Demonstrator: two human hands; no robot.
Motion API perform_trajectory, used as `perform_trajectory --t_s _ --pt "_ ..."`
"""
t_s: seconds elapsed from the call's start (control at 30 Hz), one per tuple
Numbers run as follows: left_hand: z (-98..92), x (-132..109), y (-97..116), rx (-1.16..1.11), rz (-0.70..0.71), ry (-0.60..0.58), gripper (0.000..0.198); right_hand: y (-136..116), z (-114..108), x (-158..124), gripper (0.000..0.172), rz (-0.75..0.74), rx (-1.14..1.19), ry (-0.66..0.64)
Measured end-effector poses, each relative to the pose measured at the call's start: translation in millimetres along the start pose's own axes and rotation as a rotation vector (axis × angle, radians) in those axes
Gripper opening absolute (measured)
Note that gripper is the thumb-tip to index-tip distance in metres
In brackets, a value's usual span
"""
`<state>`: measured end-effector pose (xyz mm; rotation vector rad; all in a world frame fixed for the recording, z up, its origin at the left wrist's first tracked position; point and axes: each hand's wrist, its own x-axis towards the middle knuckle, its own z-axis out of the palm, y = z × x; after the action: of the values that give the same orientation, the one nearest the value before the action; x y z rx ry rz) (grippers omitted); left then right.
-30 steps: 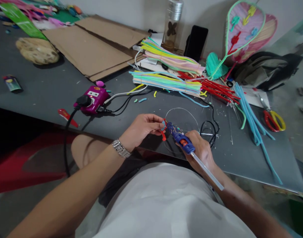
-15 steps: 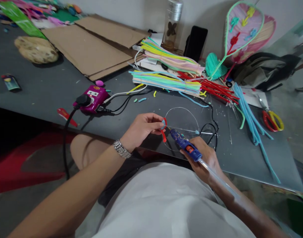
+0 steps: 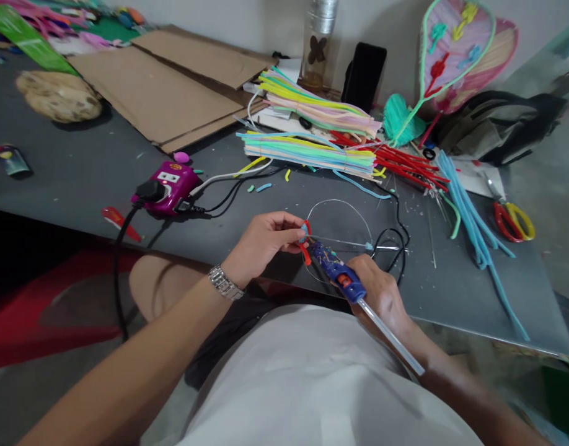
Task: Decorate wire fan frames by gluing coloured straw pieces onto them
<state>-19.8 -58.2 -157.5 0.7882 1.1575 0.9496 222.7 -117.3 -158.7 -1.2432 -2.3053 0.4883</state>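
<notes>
My left hand [image 3: 270, 241] pinches a small red and light-blue pipe-cleaner piece [image 3: 305, 233] between thumb and fingers, with a red end hanging below. In my right hand [image 3: 375, 282] is a blue glue gun [image 3: 335, 267], its tip close beside the piece; whether they touch is too small to tell. A clear glue stick [image 3: 391, 337] sticks out of the gun's back end. Around and behind the piece, a thin wire loop [image 3: 343, 201] lies over the table, with a light-blue bit at its right side.
Bundled pastel pipe cleaners [image 3: 310, 153], red ones [image 3: 405, 162] and light-blue ones [image 3: 482, 229] lie behind and to the right. Scissors [image 3: 514, 220] rest at the right. A purple power socket [image 3: 173, 186], cardboard [image 3: 163, 93] and a stone [image 3: 59, 96] are at the left.
The glue gun in my right hand has shifted slightly left and its glue stick now shows more sharply. My left hand keeps its pinch. The whole view has moved a little.
</notes>
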Motion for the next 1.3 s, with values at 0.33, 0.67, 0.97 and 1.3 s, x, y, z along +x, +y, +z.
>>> perform_trajectory --t_s 0.33,0.67,0.97,1.3 --pt "-0.7 2.0 0.0 0.015 -0.01 0.01 0.038 -1.6 1.4 2.8 0.01 -0.085 -0.112 0.032" --pt "-1.6 2.1 2.8 0.025 -0.033 0.001 0.037 0.7 8.8 1.4 0.009 -0.136 -0.28 0.05" --pt "-4.2 3.7 -0.8 0.033 -0.033 0.011 0.037 1.2 4.8 4.0 0.021 -0.215 -0.378 0.062" --pt "-4.5 4.0 -0.5 0.051 -0.039 0.001 0.037 3.2 5.0 5.6 0.018 -0.23 -0.433 0.05"
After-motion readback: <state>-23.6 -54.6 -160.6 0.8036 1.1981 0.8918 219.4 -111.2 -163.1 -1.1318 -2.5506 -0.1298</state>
